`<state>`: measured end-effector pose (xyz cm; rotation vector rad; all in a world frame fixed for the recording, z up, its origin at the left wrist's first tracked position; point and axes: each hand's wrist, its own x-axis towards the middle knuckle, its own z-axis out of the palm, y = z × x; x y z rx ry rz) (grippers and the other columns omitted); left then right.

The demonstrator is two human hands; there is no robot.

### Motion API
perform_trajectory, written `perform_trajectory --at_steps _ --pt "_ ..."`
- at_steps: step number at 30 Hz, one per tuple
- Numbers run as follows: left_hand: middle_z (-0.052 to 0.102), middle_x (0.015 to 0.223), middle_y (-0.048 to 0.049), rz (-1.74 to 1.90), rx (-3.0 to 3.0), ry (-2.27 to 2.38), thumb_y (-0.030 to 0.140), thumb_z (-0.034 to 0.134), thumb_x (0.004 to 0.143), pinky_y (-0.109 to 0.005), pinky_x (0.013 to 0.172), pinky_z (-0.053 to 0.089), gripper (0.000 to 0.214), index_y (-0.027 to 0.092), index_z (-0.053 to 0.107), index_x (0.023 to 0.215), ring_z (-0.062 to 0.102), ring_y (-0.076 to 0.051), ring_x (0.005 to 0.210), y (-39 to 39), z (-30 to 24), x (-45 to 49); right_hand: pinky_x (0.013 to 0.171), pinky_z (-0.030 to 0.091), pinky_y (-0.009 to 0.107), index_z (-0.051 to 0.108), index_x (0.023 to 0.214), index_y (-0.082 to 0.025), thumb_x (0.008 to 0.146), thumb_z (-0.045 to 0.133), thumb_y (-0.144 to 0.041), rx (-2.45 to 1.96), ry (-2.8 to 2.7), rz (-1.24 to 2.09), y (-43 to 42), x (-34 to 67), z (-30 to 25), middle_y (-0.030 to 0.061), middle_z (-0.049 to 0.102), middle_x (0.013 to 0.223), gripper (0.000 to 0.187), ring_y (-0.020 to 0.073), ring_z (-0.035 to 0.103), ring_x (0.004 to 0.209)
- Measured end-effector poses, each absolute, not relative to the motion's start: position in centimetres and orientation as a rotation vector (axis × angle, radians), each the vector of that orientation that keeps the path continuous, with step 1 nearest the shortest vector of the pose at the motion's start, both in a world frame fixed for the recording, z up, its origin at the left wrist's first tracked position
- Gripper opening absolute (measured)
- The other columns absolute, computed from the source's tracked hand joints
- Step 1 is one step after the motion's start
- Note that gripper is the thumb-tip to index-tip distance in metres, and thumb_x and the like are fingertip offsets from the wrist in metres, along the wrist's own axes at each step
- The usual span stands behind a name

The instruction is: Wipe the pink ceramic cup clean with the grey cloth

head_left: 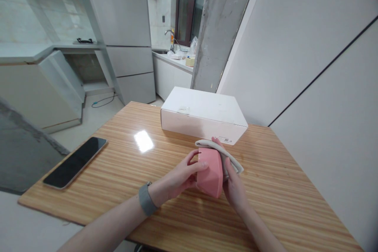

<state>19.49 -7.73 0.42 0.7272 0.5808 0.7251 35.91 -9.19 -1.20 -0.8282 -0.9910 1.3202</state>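
A pink angular object (210, 173), like a faceted bowl or cup, is held over the wooden table (124, 165) between both hands. My left hand (181, 177) grips its left side, fingers curled round the rim; a grey watch band sits on that wrist. My right hand (233, 187) presses a beige cloth (220, 151) against the object's right side and top. The cloth drapes over the pink rim and hangs past my right fingers.
A closed white box (203, 114) lies just beyond the hands. A black phone (75, 161) rests near the table's left edge. A white wall stands close on the right. Fridge, counter and sink are behind.
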Motion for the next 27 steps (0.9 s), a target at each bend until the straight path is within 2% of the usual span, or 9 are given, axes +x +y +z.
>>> perform_trajectory --at_steps 5,11,17,23,27 --pt "0.058 0.127 -0.0112 0.718 0.788 0.561 0.026 0.082 0.068 -0.029 0.077 0.050 0.069 0.023 0.052 0.130 0.059 -0.022 0.103 -7.7 0.7 19.5 0.121 0.028 0.045 0.045 0.143 -0.036 0.095 0.048 -0.052 -0.820 -0.952 1.372 -8.9 35.9 -1.2 -0.0044 0.052 0.147 0.051 0.0260 0.040 0.141" --pt "0.061 0.124 -0.0107 0.723 0.845 0.573 0.030 0.081 0.070 -0.028 0.075 0.051 0.068 0.023 0.053 0.131 0.060 -0.023 0.102 -7.5 0.6 19.5 0.118 0.034 0.046 0.044 0.144 -0.037 0.096 0.047 -0.051 -0.801 -0.976 1.378 -9.2 35.9 -1.2 -0.0044 0.051 0.148 0.050 0.0268 0.042 0.140" --pt "0.064 0.118 -0.0105 0.749 0.904 0.589 0.035 0.081 0.070 -0.029 0.074 0.050 0.066 0.021 0.056 0.129 0.062 -0.021 0.094 -7.2 0.3 19.4 0.124 0.016 0.045 0.043 0.145 -0.037 0.097 0.044 -0.053 -0.856 -1.084 1.271 -9.6 36.1 -1.5 -0.0064 0.043 0.154 0.051 0.0222 0.025 0.148" --pt "0.067 0.112 -0.0111 0.794 0.874 0.635 0.037 0.081 0.071 -0.026 0.076 0.048 0.060 0.016 0.061 0.123 0.062 -0.020 0.093 -7.2 0.2 19.5 0.125 0.010 0.047 0.034 0.149 -0.036 0.097 0.042 -0.054 -0.950 -1.224 1.113 -10.1 35.7 -2.1 -0.0063 0.039 0.155 0.055 0.0203 0.017 0.150" --pt "0.067 0.114 -0.0107 0.815 0.826 0.685 0.040 0.079 0.072 -0.025 0.072 0.047 0.056 0.016 0.062 0.120 0.062 -0.019 0.093 -7.2 -0.1 19.7 0.125 0.002 0.046 0.040 0.146 -0.036 0.098 0.043 -0.050 -0.957 -1.386 1.016 -10.7 35.6 -1.7 -0.0081 0.029 0.160 0.050 0.0204 0.010 0.152"
